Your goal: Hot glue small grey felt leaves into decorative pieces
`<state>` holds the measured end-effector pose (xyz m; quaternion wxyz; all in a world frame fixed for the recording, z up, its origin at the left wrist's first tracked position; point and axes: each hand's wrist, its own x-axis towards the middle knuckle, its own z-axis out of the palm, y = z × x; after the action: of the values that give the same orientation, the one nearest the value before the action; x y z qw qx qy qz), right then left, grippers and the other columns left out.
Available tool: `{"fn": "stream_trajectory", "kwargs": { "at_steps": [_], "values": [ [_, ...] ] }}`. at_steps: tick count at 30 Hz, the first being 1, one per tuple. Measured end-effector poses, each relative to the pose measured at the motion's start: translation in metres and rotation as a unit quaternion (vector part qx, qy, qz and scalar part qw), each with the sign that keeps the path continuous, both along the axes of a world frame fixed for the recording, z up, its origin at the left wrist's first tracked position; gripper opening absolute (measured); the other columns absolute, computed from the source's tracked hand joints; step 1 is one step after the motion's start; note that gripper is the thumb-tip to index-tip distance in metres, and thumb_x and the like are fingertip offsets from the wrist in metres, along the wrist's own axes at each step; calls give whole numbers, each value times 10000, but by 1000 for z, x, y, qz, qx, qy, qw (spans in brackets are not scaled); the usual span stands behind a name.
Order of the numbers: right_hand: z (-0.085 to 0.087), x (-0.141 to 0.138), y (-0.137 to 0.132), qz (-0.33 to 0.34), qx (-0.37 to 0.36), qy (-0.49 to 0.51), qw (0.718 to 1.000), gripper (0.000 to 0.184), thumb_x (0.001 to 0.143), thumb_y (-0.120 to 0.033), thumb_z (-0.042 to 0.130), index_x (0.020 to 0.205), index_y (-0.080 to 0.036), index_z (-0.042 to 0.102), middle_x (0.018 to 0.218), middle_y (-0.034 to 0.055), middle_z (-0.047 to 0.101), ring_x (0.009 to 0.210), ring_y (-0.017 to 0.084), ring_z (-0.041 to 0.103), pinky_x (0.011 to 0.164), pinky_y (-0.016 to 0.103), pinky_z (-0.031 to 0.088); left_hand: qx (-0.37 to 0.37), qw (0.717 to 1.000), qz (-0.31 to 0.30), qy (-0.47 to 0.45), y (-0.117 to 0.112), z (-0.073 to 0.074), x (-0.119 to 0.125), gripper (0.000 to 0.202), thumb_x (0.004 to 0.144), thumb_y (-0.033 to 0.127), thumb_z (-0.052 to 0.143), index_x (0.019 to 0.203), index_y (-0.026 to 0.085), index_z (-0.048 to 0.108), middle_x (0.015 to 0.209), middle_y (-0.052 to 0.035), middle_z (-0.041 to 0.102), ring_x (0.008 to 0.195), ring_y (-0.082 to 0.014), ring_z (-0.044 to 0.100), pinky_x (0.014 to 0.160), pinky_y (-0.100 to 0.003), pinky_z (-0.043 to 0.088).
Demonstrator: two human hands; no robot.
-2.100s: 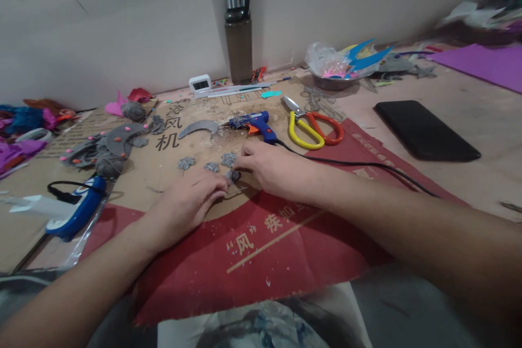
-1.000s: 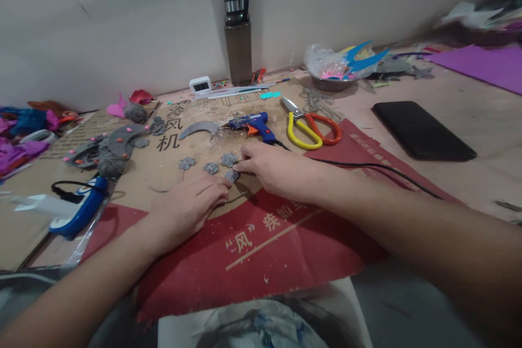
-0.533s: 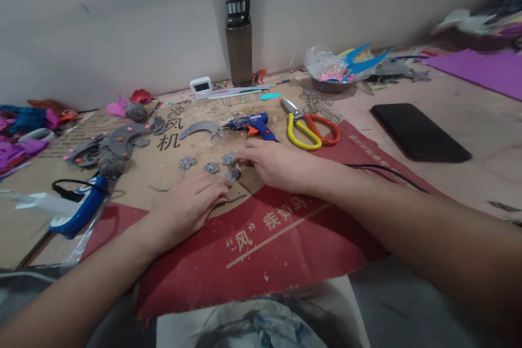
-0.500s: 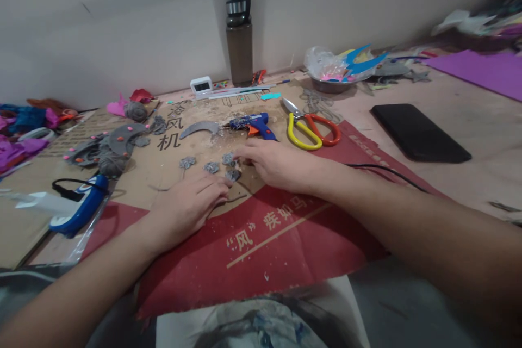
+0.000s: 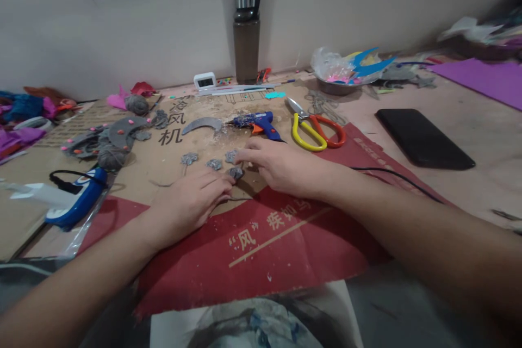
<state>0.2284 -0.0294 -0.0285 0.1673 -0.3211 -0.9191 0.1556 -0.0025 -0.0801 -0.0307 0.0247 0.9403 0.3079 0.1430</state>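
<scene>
Several small grey yarn flowers (image 5: 190, 159) lie on the brown part of a cardboard sheet (image 5: 261, 266). My left hand (image 5: 191, 198) rests low on the cardboard, fingers stretched forward, its fingertips against the nearest yarn flower (image 5: 235, 174). From the other side, my right hand (image 5: 283, 167) reaches in with bent fingers apart from the thumb; a fingertip touches another yarn flower (image 5: 231, 156). Neither hand visibly grips anything. Beyond the flowers are a grey felt crescent (image 5: 202, 124) and a blue glue gun (image 5: 256, 121).
Scissors (image 5: 314, 130) with yellow and red handles lie beyond my right hand, and a black phone (image 5: 424, 137) farther right. A blue power strip (image 5: 77, 201) and grey yarn pieces (image 5: 112, 156) are at left. A dark bottle (image 5: 247, 43) stands by the wall, near a metal bowl (image 5: 336, 86).
The view has shifted slightly, so most things sit a little farther right. Both hands stay among the yarn flowers, and the nearest flower shows more beside my left fingertips.
</scene>
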Motion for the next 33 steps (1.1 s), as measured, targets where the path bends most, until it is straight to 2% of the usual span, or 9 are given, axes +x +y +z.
{"fn": "stream_trajectory", "kwargs": {
  "at_steps": [6,12,18,20,23,26,30,33],
  "values": [
    [2,-2,4,-59,0,65,996,289,839,-36,386,921,-142,643,918,71,592,836,154,528,793,282,403,-6,1000,-4,-3,0,1,0,136,909,133,472,962,174,590,1090,-71,671,962,-172,606,857,-328,488],
    [5,0,1,-33,-4,67,997,307,912,-138,389,1081,-152,645,1009,88,570,843,155,527,791,290,403,-6,1000,1,-6,1,1,0,129,910,141,474,951,175,592,1080,-74,672,969,-174,606,862,-324,485],
    [7,0,-1,-30,10,39,999,308,893,-124,391,1002,-173,675,989,78,562,836,157,532,784,288,406,-3,1000,-2,-3,1,1,1,126,919,162,463,935,182,585,1066,-81,670,952,-186,607,839,-339,486],
    [9,3,2,-70,29,56,996,290,897,-141,393,983,-173,668,996,83,576,878,173,543,813,300,413,-6,1000,-3,-5,1,1,1,133,922,157,453,938,181,583,1065,-83,669,948,-183,606,838,-339,488],
    [10,12,13,-207,70,86,972,248,911,-222,414,1005,-161,635,1023,116,584,953,220,542,867,353,415,-7,1000,-2,-6,1,1,1,133,923,159,455,946,173,585,1035,-86,670,939,-183,607,841,-346,492],
    [3,17,27,-308,58,59,948,300,907,-344,461,1056,-121,596,1039,171,572,1024,277,531,895,420,416,-2,1000,1,-6,1,0,0,129,924,169,461,959,166,585,1024,-93,667,946,-188,609,846,-351,494],
    [-14,7,42,-323,39,-40,945,446,873,-437,501,1109,-63,565,1118,237,549,1070,328,529,893,471,428,9,1000,-2,-2,1,-1,0,125,923,174,468,970,170,585,1054,-89,667,970,-190,611,860,-349,491],
    [-20,-2,49,-329,50,-75,940,371,884,-280,446,1122,-14,545,1110,264,561,1035,316,556,860,437,446,14,1000,-5,0,1,-1,0,121,924,174,470,962,168,584,1050,-84,669,950,-186,610,848,-341,491]
  ]
}}
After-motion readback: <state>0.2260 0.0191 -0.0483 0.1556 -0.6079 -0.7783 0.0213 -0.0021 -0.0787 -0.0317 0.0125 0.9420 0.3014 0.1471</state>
